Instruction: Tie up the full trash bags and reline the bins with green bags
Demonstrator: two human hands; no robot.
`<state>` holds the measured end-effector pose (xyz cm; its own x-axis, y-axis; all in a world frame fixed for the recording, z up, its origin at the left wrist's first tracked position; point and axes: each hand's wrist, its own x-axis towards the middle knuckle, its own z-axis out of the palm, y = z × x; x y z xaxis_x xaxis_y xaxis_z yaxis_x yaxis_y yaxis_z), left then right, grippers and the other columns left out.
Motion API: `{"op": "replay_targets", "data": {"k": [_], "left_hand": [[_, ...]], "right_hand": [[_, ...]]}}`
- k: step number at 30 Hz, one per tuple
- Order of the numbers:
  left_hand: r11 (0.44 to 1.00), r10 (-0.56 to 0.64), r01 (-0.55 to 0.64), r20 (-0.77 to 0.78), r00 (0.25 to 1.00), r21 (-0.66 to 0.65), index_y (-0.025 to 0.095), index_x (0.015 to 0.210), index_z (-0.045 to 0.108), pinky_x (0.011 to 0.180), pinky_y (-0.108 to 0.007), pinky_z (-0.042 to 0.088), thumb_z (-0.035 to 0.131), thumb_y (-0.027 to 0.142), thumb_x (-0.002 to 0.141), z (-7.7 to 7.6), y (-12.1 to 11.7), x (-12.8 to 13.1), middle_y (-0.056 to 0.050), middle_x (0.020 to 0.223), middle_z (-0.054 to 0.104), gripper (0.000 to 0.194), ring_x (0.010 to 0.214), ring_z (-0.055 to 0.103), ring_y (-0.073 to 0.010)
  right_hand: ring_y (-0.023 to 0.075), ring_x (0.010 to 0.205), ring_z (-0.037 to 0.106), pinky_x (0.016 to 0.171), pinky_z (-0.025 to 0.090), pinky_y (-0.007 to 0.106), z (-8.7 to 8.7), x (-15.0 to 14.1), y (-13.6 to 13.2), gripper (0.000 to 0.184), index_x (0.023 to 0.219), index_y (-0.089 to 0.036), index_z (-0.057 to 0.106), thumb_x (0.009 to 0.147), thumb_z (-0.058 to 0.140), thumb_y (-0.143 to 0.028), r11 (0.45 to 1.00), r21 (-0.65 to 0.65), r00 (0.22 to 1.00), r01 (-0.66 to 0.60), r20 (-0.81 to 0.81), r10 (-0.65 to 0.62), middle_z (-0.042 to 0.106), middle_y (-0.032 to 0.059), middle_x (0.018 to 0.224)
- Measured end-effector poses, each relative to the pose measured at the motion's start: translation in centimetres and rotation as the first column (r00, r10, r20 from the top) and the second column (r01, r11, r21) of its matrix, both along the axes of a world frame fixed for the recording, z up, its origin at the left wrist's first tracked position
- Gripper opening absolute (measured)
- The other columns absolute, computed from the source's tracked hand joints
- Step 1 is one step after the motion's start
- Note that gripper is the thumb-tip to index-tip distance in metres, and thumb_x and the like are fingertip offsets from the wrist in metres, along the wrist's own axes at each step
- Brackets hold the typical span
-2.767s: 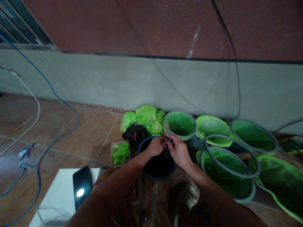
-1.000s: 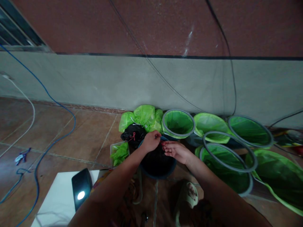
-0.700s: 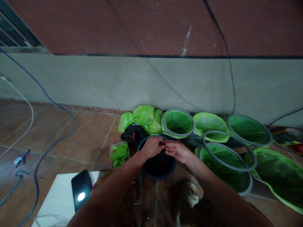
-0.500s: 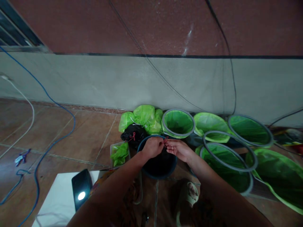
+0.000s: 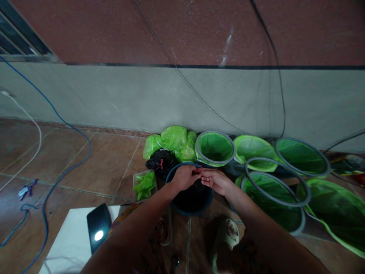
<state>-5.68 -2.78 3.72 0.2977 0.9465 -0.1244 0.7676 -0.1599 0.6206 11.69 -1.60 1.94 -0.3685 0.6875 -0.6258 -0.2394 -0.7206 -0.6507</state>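
Observation:
My left hand [image 5: 184, 177] and my right hand [image 5: 216, 179] meet above a dark blue bucket [image 5: 186, 211]. Between their fingertips is a thin red string [image 5: 197, 171], mostly hidden by the fingers. The left fingers are curled into a pinch. On the right, the fingers lie together, their tips pressed at the string. Dark material, perhaps a black bag, fills the bucket below; its details are lost in shadow. Just left of the bucket sits a black plastic bag [image 5: 161, 158] tied with a similar red string.
Tied green bags [image 5: 174, 139] lean against the wall. Right of me stand several bins with green liners, including a grey-rimmed bin [image 5: 215, 148]; a loose grey ring [image 5: 278, 182] lies across others. At left are a small box [image 5: 145, 186], a phone [image 5: 98, 228] and a blue cable [image 5: 61, 180].
The hands stay at the same spot over the bucket. My left fingers have turned slightly, and the red string between the hands shows a little differently.

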Motion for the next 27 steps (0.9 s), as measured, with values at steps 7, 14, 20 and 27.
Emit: {"op": "replay_targets", "data": {"k": [7,14,20,27], "left_hand": [[0.999,-0.022,0.023,0.048,0.999,-0.025,0.018,0.087,0.074,0.073,-0.026,0.045,0.06,0.029,0.088,-0.3,0.3,-0.1,-0.005,0.083,0.072,0.018,0.076,0.063,-0.0172],[1.0,0.011,-0.01,0.057,0.998,-0.03,0.019,0.086,0.075,0.073,-0.025,0.045,0.057,0.022,0.086,-0.2,0.6,-0.1,-0.004,0.082,0.073,0.018,0.074,0.062,-0.0159],[0.996,0.077,-0.077,0.005,0.997,-0.037,0.018,0.083,0.075,0.071,-0.025,0.046,0.053,0.02,0.087,0.0,0.5,0.1,-0.004,0.079,0.073,0.022,0.072,0.063,-0.0157],[0.997,0.068,-0.072,-0.205,0.976,-0.013,0.018,0.078,0.076,0.081,-0.033,0.05,0.059,0.027,0.083,0.1,0.3,-0.1,-0.01,0.085,0.073,0.02,0.086,0.068,-0.0245]], "right_hand": [[0.009,0.059,0.061,0.058,0.051,0.02,0.5,0.1,0.0,0.015,0.082,-0.018,0.075,0.071,0.069,-0.01,0.999,-0.03,0.999,0.009,0.053,-0.008,0.071,0.0022,0.07],[0.0087,0.058,0.06,0.057,0.05,0.02,0.4,-0.2,-0.4,0.02,0.088,-0.02,0.073,0.072,0.069,-0.009,0.999,-0.05,1.0,0.004,0.025,-0.003,0.069,0.0003,0.07],[0.0087,0.059,0.06,0.057,0.05,0.02,0.5,-0.5,-0.7,0.021,0.089,-0.02,0.074,0.071,0.069,-0.012,0.999,-0.033,1.0,0.006,0.016,-0.006,0.069,0.0008,0.071],[0.0128,0.061,0.06,0.057,0.046,0.024,-1.5,-0.9,-0.5,0.023,0.079,-0.019,0.076,0.057,0.071,-0.016,0.951,0.303,0.951,-0.061,0.307,-0.037,0.071,0.0008,0.069]]}}
